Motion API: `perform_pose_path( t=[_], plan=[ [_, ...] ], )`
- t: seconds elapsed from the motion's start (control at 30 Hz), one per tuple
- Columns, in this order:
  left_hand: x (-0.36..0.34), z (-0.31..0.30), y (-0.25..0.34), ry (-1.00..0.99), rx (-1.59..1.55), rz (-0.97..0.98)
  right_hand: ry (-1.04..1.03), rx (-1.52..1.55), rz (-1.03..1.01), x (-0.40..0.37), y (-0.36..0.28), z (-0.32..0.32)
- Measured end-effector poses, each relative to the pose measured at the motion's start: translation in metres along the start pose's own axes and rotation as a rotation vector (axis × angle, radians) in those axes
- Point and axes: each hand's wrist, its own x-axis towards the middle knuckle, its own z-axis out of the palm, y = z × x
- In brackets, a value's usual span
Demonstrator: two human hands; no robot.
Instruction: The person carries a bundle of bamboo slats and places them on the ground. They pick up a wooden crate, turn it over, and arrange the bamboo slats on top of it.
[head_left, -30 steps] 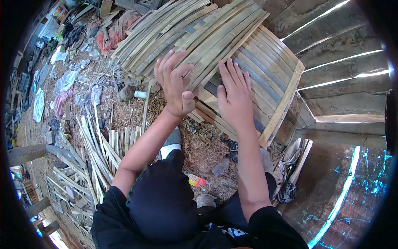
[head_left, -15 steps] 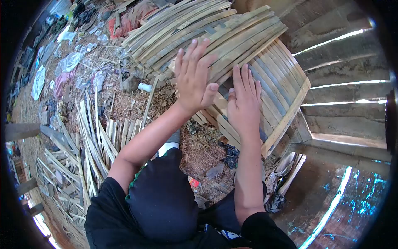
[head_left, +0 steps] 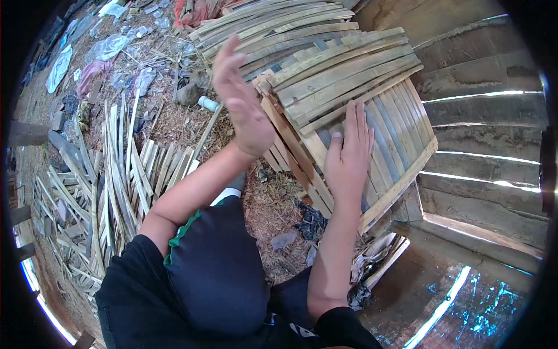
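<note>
My left hand (head_left: 243, 107) is raised with its fingers stretched out and palm turned sideways, slightly blurred, and nothing is in it. It overlaps the left ends of the stacked wooden slat panels (head_left: 349, 70) in this view. My right hand (head_left: 349, 154) is flat, fingers straight and together, thumb apart, and holds nothing. It appears over a slatted wooden panel (head_left: 395, 131) with a pale edge strip, its fingertips near the lowest slat of the upper stack.
Loose wooden strips (head_left: 119, 186) lie heaped at the left. A white cylinder (head_left: 208, 103) lies near the stack's left side. Plastic scraps and cloth (head_left: 59, 68) litter the ground at upper left. A plank wall (head_left: 482, 139) with bright gaps stands at the right.
My left hand has turned edge-on and shifted left, away from the right hand. My right hand stays flat over the panel. The whole view has shifted a little.
</note>
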Motion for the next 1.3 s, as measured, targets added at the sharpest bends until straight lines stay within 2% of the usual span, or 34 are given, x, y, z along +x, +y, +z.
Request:
perform_pose_path(
  t=[0.07,0.13,0.2,0.27,0.33,0.4,0.43,0.47,0.53,1.1,1.3],
  plan=[
    [0.004,-0.001,0.005,0.045,-0.030,-0.050,0.008,-0.008,-0.004,-0.001,0.004,0.002],
    [0.004,-0.008,-0.001,-0.075,-0.054,-0.115,0.020,-0.010,-0.009,0.000,0.005,0.005],
    [0.010,-0.007,-0.005,-0.099,-0.033,-0.063,0.092,-0.043,0.027,0.000,0.004,0.008],
    [0.021,-0.016,0.004,-0.426,0.146,-0.247,0.086,-0.043,0.023,0.000,0.004,0.008],
    [0.029,-0.017,0.005,-0.471,0.239,-0.196,0.089,-0.048,0.029,-0.002,0.004,0.004],
    [0.034,-0.016,0.010,-0.699,0.359,-0.419,0.068,-0.032,0.001,-0.002,0.003,0.002],
    [0.036,-0.018,0.012,-0.765,0.430,-0.452,0.068,-0.042,-0.006,-0.003,0.005,0.003],
    [0.035,-0.021,0.009,-0.784,0.414,-0.442,0.085,-0.047,0.012,-0.003,0.004,0.003],
    [0.031,-0.023,0.005,-0.869,0.453,-0.280,0.063,-0.063,-0.012,-0.002,0.002,0.001],
    [0.046,-0.036,0.003,-0.918,0.387,-0.291,0.056,-0.048,0.009,-0.002,0.001,0.002],
    [0.042,-0.038,0.005,-0.843,0.424,-0.248,0.071,-0.048,0.010,-0.003,0.000,0.001]
  ],
)
